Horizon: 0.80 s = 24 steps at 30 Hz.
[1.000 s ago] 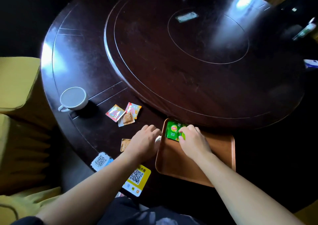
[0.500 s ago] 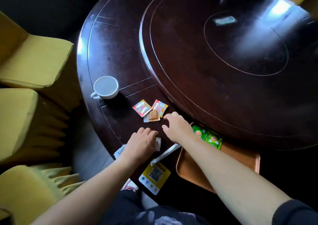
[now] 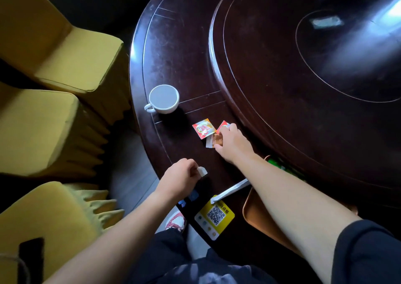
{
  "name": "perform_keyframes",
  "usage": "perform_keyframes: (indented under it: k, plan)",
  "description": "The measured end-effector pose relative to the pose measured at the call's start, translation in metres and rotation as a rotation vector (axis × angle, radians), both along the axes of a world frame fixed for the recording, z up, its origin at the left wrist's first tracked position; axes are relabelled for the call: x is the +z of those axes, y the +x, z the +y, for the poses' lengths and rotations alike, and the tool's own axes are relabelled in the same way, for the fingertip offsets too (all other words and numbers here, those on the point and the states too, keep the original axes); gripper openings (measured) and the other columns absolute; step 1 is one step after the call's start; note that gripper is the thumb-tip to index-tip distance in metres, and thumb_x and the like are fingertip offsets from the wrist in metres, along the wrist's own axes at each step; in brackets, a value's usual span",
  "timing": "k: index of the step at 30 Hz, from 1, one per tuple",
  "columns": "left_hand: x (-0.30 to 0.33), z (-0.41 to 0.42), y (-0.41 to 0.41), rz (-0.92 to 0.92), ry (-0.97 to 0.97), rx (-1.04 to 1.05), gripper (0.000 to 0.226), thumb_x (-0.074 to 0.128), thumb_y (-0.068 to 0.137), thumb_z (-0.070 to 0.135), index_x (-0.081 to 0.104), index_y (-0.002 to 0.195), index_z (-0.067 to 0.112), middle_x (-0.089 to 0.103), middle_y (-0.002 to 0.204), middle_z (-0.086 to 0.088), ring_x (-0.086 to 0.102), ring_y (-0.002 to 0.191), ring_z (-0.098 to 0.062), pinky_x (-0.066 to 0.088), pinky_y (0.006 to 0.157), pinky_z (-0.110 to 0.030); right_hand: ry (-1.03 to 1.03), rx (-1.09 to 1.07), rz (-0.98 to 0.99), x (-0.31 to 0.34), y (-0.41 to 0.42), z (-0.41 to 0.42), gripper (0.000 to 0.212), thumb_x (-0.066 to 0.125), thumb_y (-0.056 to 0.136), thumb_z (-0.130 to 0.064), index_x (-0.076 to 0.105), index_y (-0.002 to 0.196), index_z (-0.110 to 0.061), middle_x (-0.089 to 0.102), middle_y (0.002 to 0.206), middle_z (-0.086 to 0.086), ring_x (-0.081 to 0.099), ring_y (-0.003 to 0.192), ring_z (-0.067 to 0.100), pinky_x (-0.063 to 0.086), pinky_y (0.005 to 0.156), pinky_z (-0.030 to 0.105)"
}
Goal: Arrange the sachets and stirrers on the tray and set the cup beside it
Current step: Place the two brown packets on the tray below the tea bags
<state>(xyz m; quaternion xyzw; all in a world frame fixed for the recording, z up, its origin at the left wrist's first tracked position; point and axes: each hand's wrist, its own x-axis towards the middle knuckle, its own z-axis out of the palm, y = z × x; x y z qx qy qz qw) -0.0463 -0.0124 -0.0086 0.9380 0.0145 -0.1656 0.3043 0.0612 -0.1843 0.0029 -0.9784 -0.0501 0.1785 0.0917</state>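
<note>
A white cup [image 3: 163, 98] stands near the table's left edge. Right of it lie a red sachet [image 3: 204, 128], a second red sachet [image 3: 223, 124] and a brown sachet [image 3: 216, 140]. My right hand [image 3: 233, 143] rests on the second red one and the brown one; whether it grips them is unclear. My left hand [image 3: 180, 179] is closed around a small white sachet [image 3: 202, 171] near the table's front edge. A white wrapped stirrer [image 3: 232, 189] lies beside the brown tray [image 3: 258, 216], which my right arm mostly hides. Green sachets [image 3: 280, 165] lie at the tray's far corner.
A raised round turntable [image 3: 303, 77] fills the table's middle. A yellow QR card [image 3: 214, 216] lies at the front edge, next to blue-printed cards [image 3: 192, 195]. Yellow-covered chairs [image 3: 54, 121] stand to the left, close to the table.
My right hand left the green sachets on the tray and reached left onto the red and brown sachets. My left hand closed on the white sachet. The view swung left.
</note>
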Motion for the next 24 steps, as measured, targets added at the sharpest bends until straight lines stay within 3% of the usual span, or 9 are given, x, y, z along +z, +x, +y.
perform_keyframes:
  k: [3, 6, 9, 13, 16, 19, 22, 24]
  plan:
    - [0.0, 0.004, -0.002, 0.025, -0.034, 0.061, 0.011, 0.068, 0.081, 0.029, 0.061, 0.083, 0.021, 0.062, 0.085, 0.005, 0.058, 0.079, -0.018, 0.041, 0.065, -0.029, -0.013, -0.021, -0.024, 0.004, -0.002, 0.0, 0.043, 0.07, 0.087, -0.034, 0.051, 0.122, -0.018, 0.048, 0.121, 0.008, 0.053, 0.11, 0.025, 0.05, 0.079, 0.039]
    - [0.002, 0.006, -0.001, 0.126, -0.131, 0.151, 0.014, 0.068, 0.08, 0.035, 0.063, 0.081, 0.022, 0.069, 0.08, 0.005, 0.064, 0.078, -0.015, 0.052, 0.069, -0.032, 0.075, -0.106, 0.034, 0.008, -0.006, -0.005, 0.021, 0.069, 0.087, -0.034, 0.053, 0.096, -0.024, 0.058, 0.109, 0.007, 0.059, 0.097, 0.027, 0.049, 0.074, 0.039]
    - [0.004, 0.004, 0.003, 0.168, -0.203, 0.183, 0.017, 0.068, 0.079, 0.04, 0.064, 0.08, 0.023, 0.073, 0.075, 0.007, 0.069, 0.073, -0.01, 0.057, 0.071, -0.033, 0.211, -0.216, 0.112, 0.015, -0.016, -0.014, 0.022, 0.071, 0.086, -0.033, 0.05, 0.08, -0.027, 0.063, 0.095, 0.003, 0.059, 0.085, 0.025, 0.047, 0.07, 0.035]
    - [0.013, -0.01, 0.012, 0.137, -0.187, 0.162, 0.008, 0.069, 0.081, 0.029, 0.068, 0.082, 0.022, 0.072, 0.077, 0.007, 0.067, 0.074, -0.011, 0.05, 0.064, -0.023, 0.429, -0.379, 0.114, 0.029, -0.041, -0.035, 0.021, 0.077, 0.08, -0.032, 0.057, 0.077, -0.025, 0.061, 0.082, -0.005, 0.057, 0.076, 0.016, 0.042, 0.065, 0.03]
    - [0.021, -0.031, 0.018, 0.172, -0.208, 0.116, 0.002, 0.067, 0.082, 0.025, 0.068, 0.082, 0.023, 0.071, 0.073, 0.005, 0.064, 0.062, -0.009, 0.042, 0.051, -0.015, 0.618, -0.585, 0.105, 0.031, -0.068, -0.061, 0.02, 0.076, 0.08, -0.034, 0.062, 0.079, -0.018, 0.065, 0.076, -0.003, 0.062, 0.063, 0.018, 0.054, 0.06, 0.035]
    - [0.03, -0.06, 0.02, 0.188, -0.212, 0.054, 0.004, 0.064, 0.081, 0.022, 0.068, 0.082, 0.022, 0.071, 0.071, 0.003, 0.062, 0.054, -0.01, 0.044, 0.048, -0.018, 0.772, -0.793, 0.099, 0.029, -0.099, -0.092, 0.019, 0.072, 0.087, -0.023, 0.062, 0.081, -0.009, 0.068, 0.076, 0.008, 0.067, 0.056, 0.021, 0.061, 0.063, 0.041]
    - [0.032, -0.094, 0.016, 0.211, -0.253, -0.019, 0.007, 0.065, 0.079, 0.022, 0.07, 0.083, 0.02, 0.073, 0.073, 0.0, 0.068, 0.062, -0.017, 0.054, 0.059, -0.027, 0.938, -1.052, 0.115, 0.024, -0.135, -0.126, 0.016, 0.07, 0.089, -0.017, 0.06, 0.086, -0.005, 0.069, 0.087, 0.014, 0.073, 0.064, 0.026, 0.062, 0.078, 0.045]
    - [0.03, -0.117, 0.01, 0.245, -0.279, -0.067, 0.008, 0.068, 0.077, 0.024, 0.071, 0.082, 0.02, 0.073, 0.072, -0.001, 0.071, 0.066, -0.021, 0.059, 0.064, -0.034, 0.982, -1.222, 0.1, 0.016, -0.158, -0.146, 0.017, 0.071, 0.088, -0.017, 0.059, 0.086, -0.006, 0.068, 0.092, 0.015, 0.074, 0.066, 0.026, 0.062, 0.075, 0.041]
